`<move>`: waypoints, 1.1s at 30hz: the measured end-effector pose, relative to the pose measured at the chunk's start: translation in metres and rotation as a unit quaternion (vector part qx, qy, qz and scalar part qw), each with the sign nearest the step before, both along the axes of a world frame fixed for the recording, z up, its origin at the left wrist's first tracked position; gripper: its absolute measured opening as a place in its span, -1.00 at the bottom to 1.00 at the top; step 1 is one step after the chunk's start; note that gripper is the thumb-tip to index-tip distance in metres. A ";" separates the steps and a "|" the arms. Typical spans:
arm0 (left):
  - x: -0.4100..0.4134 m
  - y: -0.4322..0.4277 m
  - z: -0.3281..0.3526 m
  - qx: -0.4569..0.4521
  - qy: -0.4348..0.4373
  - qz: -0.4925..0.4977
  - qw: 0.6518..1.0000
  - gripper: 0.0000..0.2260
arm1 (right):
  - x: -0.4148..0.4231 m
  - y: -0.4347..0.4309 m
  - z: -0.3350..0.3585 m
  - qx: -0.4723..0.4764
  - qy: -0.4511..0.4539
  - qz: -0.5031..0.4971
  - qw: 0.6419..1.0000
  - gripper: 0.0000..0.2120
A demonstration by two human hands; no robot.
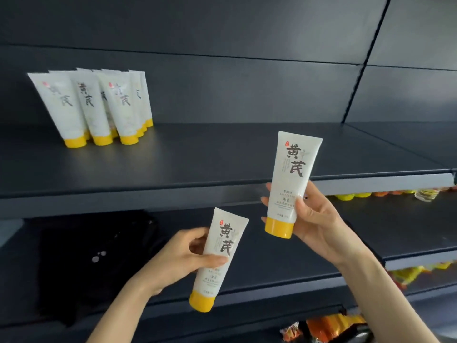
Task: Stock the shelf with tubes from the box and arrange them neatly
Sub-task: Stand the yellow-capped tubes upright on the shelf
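Note:
Each of my hands holds a white tube with a yellow cap, cap down. My right hand (314, 219) grips one tube (291, 169) in front of the dark shelf's (222, 154) front edge. Lower and to the left, my left hand (188, 253) grips the second tube (222, 246) in front of the shelf below. Several matching tubes (99, 107) stand on their caps in a tight group at the shelf's far left, leaning a little against each other. The box is out of view.
A dark blue back panel (222, 82) closes the shelf behind. On the lower shelf (272, 280) lies a black object (94, 263) at the left. Yellow and orange packaged goods (371, 195) show under the shelf edge at right and at the bottom (329, 328).

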State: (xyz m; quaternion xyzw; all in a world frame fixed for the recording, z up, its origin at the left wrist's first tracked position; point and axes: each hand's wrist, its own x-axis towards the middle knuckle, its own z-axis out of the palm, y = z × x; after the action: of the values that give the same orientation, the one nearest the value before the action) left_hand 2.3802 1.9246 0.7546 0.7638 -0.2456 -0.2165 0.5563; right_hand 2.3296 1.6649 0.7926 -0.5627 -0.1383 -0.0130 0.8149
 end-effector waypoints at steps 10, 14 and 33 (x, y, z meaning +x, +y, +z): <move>-0.012 0.086 0.043 -0.065 -0.038 0.099 0.992 -0.70 | 0.040 0.065 0.012 0.000 -0.006 0.069 0.998 -0.51; 0.000 0.130 0.064 -0.081 -0.053 0.106 0.990 -0.69 | 0.057 0.104 0.015 -0.008 -0.026 0.060 0.998 -0.49; 0.078 0.297 0.123 -0.192 -0.149 0.170 0.955 -0.63 | 0.114 0.252 0.051 -0.036 -0.089 -0.058 0.994 -0.49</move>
State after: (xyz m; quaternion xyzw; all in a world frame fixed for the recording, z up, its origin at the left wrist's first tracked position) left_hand 2.4579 2.2215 0.8780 0.6963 -0.2294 0.0491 0.6783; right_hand 2.4440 1.9165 0.8431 -0.5956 -0.1780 -0.1052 0.7762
